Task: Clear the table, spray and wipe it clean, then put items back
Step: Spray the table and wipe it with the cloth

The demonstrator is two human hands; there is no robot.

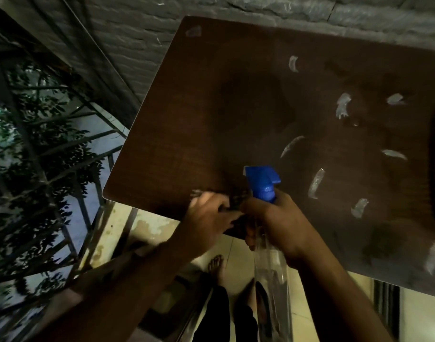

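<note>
Spray bottle (267,218) sits in my right hand (280,225), fingers wrapped round its neck, clear body hanging toward me and blue nozzle aimed away over the table (211,107). My left hand (209,218) is just beside it at the near edge; I cannot tell whether it holds anything. Beyond the nozzle, bare brown wood with pale smears (342,104) runs to the wall (137,33).

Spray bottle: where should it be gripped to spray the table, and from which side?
Grip the spray bottle at its neck, just under the blue head, coming from the near side as the right hand does: the nozzle points out over the table.
</note>
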